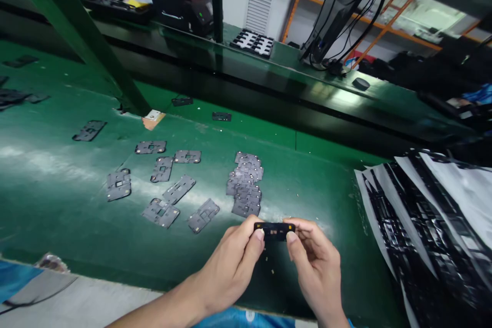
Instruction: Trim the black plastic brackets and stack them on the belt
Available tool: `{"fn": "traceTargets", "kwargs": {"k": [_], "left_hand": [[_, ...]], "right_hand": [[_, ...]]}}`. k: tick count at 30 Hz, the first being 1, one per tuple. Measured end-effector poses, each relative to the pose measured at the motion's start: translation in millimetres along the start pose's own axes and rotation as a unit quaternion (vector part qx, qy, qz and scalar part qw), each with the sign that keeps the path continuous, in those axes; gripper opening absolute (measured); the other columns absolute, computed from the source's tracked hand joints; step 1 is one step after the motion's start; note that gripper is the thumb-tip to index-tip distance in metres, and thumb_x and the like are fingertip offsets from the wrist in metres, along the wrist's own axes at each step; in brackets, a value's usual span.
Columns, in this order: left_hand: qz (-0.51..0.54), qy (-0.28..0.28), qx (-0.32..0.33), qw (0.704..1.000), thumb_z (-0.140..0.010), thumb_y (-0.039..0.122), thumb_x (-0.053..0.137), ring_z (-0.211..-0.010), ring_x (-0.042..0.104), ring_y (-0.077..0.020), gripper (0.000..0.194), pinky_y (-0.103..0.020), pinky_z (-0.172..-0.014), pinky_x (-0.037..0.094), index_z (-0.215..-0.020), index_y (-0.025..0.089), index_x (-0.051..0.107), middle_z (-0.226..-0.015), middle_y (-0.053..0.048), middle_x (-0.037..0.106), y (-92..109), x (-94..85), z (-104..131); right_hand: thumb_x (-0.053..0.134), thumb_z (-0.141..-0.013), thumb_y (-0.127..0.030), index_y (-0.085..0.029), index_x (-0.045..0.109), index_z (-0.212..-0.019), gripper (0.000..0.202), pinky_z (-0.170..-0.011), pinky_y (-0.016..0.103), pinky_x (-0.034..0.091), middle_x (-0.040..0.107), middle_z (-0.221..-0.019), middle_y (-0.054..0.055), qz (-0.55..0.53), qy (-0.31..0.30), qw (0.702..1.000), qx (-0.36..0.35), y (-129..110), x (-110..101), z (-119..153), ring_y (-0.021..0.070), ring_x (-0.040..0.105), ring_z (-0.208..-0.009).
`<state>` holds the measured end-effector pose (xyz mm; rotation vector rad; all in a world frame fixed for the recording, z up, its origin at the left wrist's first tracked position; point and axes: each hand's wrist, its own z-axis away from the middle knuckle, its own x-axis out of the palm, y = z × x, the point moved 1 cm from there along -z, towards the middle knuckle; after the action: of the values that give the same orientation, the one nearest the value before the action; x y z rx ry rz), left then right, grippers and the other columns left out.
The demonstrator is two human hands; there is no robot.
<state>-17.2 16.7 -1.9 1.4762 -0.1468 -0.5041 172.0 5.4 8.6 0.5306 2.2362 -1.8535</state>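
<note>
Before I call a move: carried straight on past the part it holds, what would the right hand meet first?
The right hand points forward and left; beyond the black part it grips, it would probably meet the overlapping pile of dark plates first, though one view leaves depth unclear.

Black plate [274, 231] partly behind 2 hands [230, 261] [320, 264], sheets [426, 215] partly beyond picture's right edge

We see a factory workshop; green bench [61, 225] beneath the held plate [274, 232]; scattered dark plates [179, 189] leftward; layered sheets [434, 225] rightward.
</note>
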Motion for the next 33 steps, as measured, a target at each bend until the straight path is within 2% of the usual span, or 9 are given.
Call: {"fn": "traceTargets", "kwargs": {"k": [7,12,16,19,22,25,27,30,33], "left_hand": [[0.026,-0.001,-0.041,0.999,-0.114,0.043,0.027,-0.077,0.055,-0.0195,0.038,-0.030,-0.068,0.043,-0.092,0.023,0.051,-0.084,-0.003,0.061,-2,5.3,0],[-0.032,-0.017,-0.011,0.999,-0.113,0.032,0.032,-0.075,0.055,-0.0184,0.029,-0.030,-0.070,0.042,-0.092,0.023,0.051,-0.080,0.000,0.061,4,-1.5,4],[-0.048,-0.051,0.026,0.997,-0.104,0.014,0.041,-0.078,0.059,-0.0167,0.018,-0.028,-0.073,0.046,-0.094,0.022,0.053,-0.084,0.000,0.064,-1,-8.0,5],[-0.094,0.002,0.115,0.989,-0.094,0.001,0.039,-0.073,0.057,-0.0156,0.027,-0.028,-0.069,0.043,-0.086,0.020,0.056,-0.078,0.000,0.061,-10,-8.4,2],[-0.220,0.077,0.196,0.952,-0.092,-0.003,0.038,-0.075,0.054,-0.0188,0.032,-0.033,-0.071,0.039,-0.079,0.018,0.059,-0.079,-0.004,0.061,-17,-5.3,-2],[-0.277,0.066,0.194,0.939,-0.098,0.004,0.043,-0.078,0.057,-0.0222,0.028,-0.039,-0.077,0.043,-0.090,0.016,0.067,-0.083,-0.006,0.066,-18,-4.0,-4],[-0.228,0.052,0.168,0.958,-0.104,0.012,0.048,-0.080,0.062,-0.0229,0.024,-0.041,-0.083,0.048,-0.111,0.015,0.070,-0.086,-0.007,0.071,-15,-6.5,-4],[-0.067,0.029,0.102,0.992,-0.107,0.026,0.057,-0.089,0.069,-0.0215,0.031,-0.037,-0.086,0.054,-0.137,0.017,0.062,-0.101,-0.007,0.077,-8,-10.2,-3],[0.076,0.009,0.057,0.995,-0.109,0.034,0.056,-0.082,0.070,-0.0170,0.027,-0.030,-0.078,0.055,-0.131,0.019,0.063,-0.095,-0.004,0.075,-1,-7.1,-4]], "right_hand": [[0.070,-0.099,-0.031,-0.022,0.078,-0.095,0.013,-0.045,0.018,0.042,0.057,-0.058,-0.005,-0.068,0.025,0.995,0.062,5,8,0,0.0092,0.050,-0.047],[0.071,-0.100,-0.035,-0.020,0.076,-0.094,0.017,-0.043,0.017,0.040,0.058,-0.060,-0.004,-0.138,0.019,0.985,0.100,16,11,5,0.0075,0.049,-0.045],[0.073,-0.100,-0.032,-0.020,0.075,-0.097,0.013,-0.043,0.017,0.041,0.059,-0.062,-0.004,-0.145,0.041,0.984,0.095,20,6,7,0.0069,0.051,-0.044],[0.074,-0.100,-0.030,-0.020,0.074,-0.099,0.009,-0.043,0.018,0.042,0.067,-0.073,0.000,-0.147,0.083,0.983,0.078,21,2,5,0.0063,0.053,-0.045],[0.074,-0.100,-0.029,-0.021,0.074,-0.100,0.008,-0.044,0.018,0.044,0.068,-0.073,0.000,-0.134,0.107,0.983,0.066,19,-1,2,0.0072,0.056,-0.046],[0.074,-0.100,-0.029,-0.021,0.074,-0.100,0.009,-0.045,0.019,0.045,0.065,-0.065,-0.003,-0.120,0.105,0.985,0.059,14,-3,-2,0.0085,0.057,-0.046],[0.073,-0.101,-0.031,-0.020,0.074,-0.099,0.011,-0.045,0.019,0.046,0.063,-0.060,-0.004,-0.110,0.099,0.987,0.059,10,-3,-4,0.0092,0.057,-0.045],[0.072,-0.101,-0.033,-0.019,0.074,-0.097,0.014,-0.044,0.019,0.047,0.062,-0.057,-0.004,-0.100,0.084,0.990,0.061,7,-1,-5,0.0098,0.057,-0.044],[0.072,-0.100,-0.033,-0.019,0.073,-0.095,0.015,-0.043,0.019,0.047,0.062,-0.057,-0.004,-0.113,0.070,0.989,0.061,7,4,-4,0.0092,0.056,-0.042]]}}
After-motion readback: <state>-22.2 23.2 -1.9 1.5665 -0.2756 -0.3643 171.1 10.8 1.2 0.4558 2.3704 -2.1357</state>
